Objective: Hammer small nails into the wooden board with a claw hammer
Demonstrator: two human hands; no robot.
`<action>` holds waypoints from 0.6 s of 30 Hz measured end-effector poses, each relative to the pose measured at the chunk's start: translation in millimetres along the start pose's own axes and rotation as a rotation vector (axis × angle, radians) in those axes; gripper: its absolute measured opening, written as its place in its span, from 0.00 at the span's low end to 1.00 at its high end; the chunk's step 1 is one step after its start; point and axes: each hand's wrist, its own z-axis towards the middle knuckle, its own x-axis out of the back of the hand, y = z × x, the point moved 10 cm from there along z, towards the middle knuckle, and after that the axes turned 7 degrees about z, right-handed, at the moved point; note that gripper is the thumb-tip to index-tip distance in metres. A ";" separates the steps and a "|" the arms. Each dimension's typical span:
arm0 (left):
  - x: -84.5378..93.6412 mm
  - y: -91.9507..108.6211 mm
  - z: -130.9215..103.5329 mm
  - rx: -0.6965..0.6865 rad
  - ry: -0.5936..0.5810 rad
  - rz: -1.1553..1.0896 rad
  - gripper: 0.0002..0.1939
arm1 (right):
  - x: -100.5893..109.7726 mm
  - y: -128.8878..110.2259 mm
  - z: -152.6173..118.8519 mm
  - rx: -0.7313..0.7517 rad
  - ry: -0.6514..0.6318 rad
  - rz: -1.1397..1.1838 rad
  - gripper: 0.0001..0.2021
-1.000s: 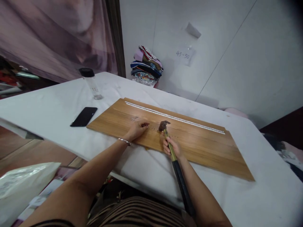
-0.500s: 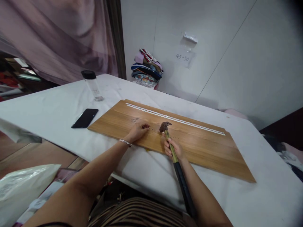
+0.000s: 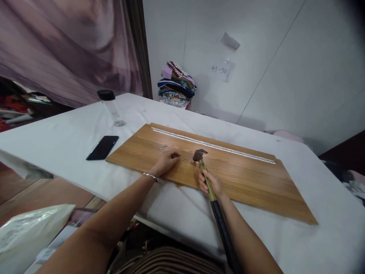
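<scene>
A brown wooden board lies in front of me. My left hand rests on its near left part, thumb and fingers pinched together; whatever is between the fingertips is too small to make out. Just beyond that hand lie several thin loose nails. A row of small dark dots, which look like nail heads, runs rightward from the left fingertips. My right hand is wrapped around the upper handle of a claw hammer. The rusty hammer head is over the board near the row, its contact with the wood unclear.
Two white measuring strips run along the board's far side. A black phone and a clear bottle with a black lid are on the white table to the left. Folded clothes are stacked by the wall.
The view has shifted slightly, so the table and board appear a little lower. Both hands keep nearly the same places, the left still pinched and the right still gripping the hammer.
</scene>
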 end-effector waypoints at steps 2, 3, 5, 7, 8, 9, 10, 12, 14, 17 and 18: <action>-0.6 1.1 0.2 -0.009 -0.006 -0.004 0.07 | -0.7 2.4 0.4 -0.012 -0.003 -0.008 0.19; -0.8 1.5 0.3 -0.012 -0.008 -0.006 0.06 | -1.2 3.0 0.6 -0.014 -0.005 -0.011 0.19; -1.4 1.8 0.4 -0.012 -0.013 -0.011 0.06 | -2.8 2.9 0.9 -0.009 -0.012 -0.013 0.19; -2.6 0.7 0.0 -0.004 -0.024 -0.024 0.07 | -4.2 1.5 1.2 0.004 -0.017 -0.014 0.19; -3.2 0.1 -0.3 0.001 -0.029 -0.032 0.08 | -4.4 0.8 1.4 0.010 -0.016 -0.013 0.20; -3.6 -0.2 -0.6 0.004 -0.031 -0.041 0.09 | -4.3 0.6 1.7 0.012 -0.012 -0.013 0.20; -3.3 -0.3 -0.9 0.005 -0.028 -0.049 0.10 | -4.0 0.6 1.9 0.011 -0.007 -0.014 0.21; -2.3 0.7 -1.4 -0.001 -0.019 -0.059 0.12 | -3.2 1.6 2.4 0.004 0.001 -0.017 0.21; -1.3 2.5 -1.7 -0.008 -0.014 -0.065 0.12 | -2.7 2.0 2.6 0.003 0.004 -0.018 0.22; -0.4 4.0 -1.6 0.000 -0.015 -0.072 0.12 | -2.1 1.3 2.9 0.017 0.001 -0.011 0.22; -0.2 4.4 -1.5 0.002 -0.017 -0.071 0.11 | -1.8 1.3 3.1 0.020 0.000 -0.014 0.22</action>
